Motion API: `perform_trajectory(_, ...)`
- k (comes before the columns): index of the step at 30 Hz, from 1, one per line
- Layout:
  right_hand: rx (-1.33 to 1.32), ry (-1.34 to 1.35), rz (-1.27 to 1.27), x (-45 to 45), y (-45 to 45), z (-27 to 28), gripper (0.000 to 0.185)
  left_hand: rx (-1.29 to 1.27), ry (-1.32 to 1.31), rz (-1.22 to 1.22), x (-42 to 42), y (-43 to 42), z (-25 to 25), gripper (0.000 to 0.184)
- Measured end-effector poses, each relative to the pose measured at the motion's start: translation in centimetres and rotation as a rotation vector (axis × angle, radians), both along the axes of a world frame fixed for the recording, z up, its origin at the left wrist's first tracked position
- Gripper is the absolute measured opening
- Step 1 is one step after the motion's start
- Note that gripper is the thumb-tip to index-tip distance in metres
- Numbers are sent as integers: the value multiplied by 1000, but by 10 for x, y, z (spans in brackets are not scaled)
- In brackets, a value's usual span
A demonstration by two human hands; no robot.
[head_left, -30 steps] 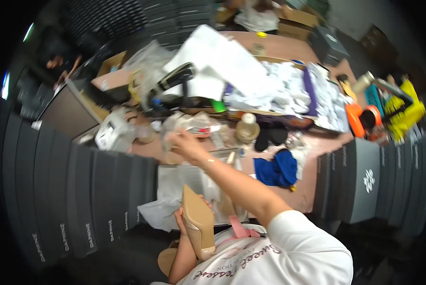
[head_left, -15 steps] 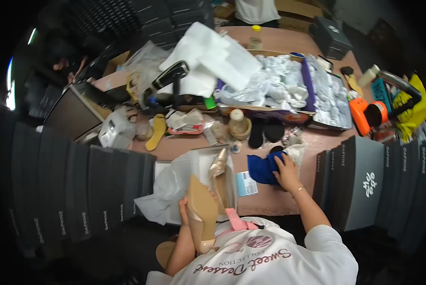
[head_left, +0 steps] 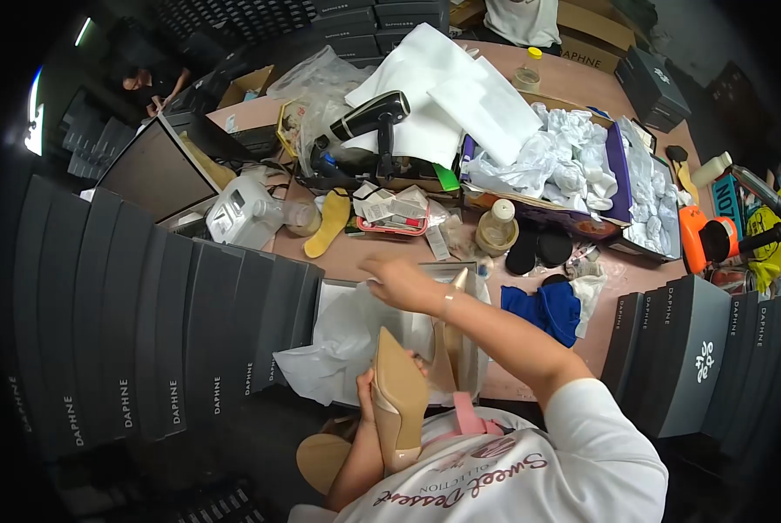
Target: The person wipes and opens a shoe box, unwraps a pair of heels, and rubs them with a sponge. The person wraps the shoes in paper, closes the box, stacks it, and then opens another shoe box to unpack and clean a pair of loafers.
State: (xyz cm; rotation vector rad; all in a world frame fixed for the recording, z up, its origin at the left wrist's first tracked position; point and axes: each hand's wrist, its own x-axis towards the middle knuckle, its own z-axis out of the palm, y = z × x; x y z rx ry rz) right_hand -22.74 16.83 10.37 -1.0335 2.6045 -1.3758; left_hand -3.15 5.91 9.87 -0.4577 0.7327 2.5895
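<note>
My left hand is closed around a beige high-heeled shoe, its sole turned up and its pointed toe away from me. Above the open shoebox, my right hand stretches to the left; its fingers are smeared by motion. Another beige shoe lies in the box, partly covered by my right forearm. White tissue paper spills over the box's left side. To the right, a crumpled blue cloth rests on the table, touched by neither hand.
Dark shoeboxes stand in rows at left and right. Farther back are a black hair dryer, a yellow insole, a bottle and a purple-edged box of crumpled paper. Two people are in the background.
My right hand has let go of the blue cloth and swung left across the shoebox. The cloth lies more bunched up. My left hand still holds the shoe, and the camera view has shifted.
</note>
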Motion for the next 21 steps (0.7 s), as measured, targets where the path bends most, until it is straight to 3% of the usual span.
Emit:
perform_trajectory(3, -18, 77, 5, -44, -91, -73, 20, 7, -103, 69, 19, -36, -3, 75)
perform_trajectory(5, 264, 78, -9, -74, -140, -109, 21, 4, -95, 167, 31, -65, -6, 75)
perform_trajectory(7, 454, 134, -3, -94, -155, -103, 22, 2, -118, 214, 40, -92, -9, 75)
perform_trajectory(12, 533, 426, -113, -123, -182, -161, 22, 34, -198, 287, 55, -139, -19, 74)
perform_trajectory(15, 636, 407, -76, -137, -192, -166, 21, -5, -188, 247, 50, -156, -21, 73)
perform_trajectory(18, 496, 162, -128, -137, -172, -141, 18, -7, -202, 226, 42, -167, -12, 73)
perform_trajectory(20, -138, -561, -240, -119, -138, -84, 17, 13, -206, 208, 32, -166, -8, 73)
perform_trajectory(21, -557, -815, -154, -107, -118, -86, 18, 26, -195, 193, 27, -164, -7, 73)
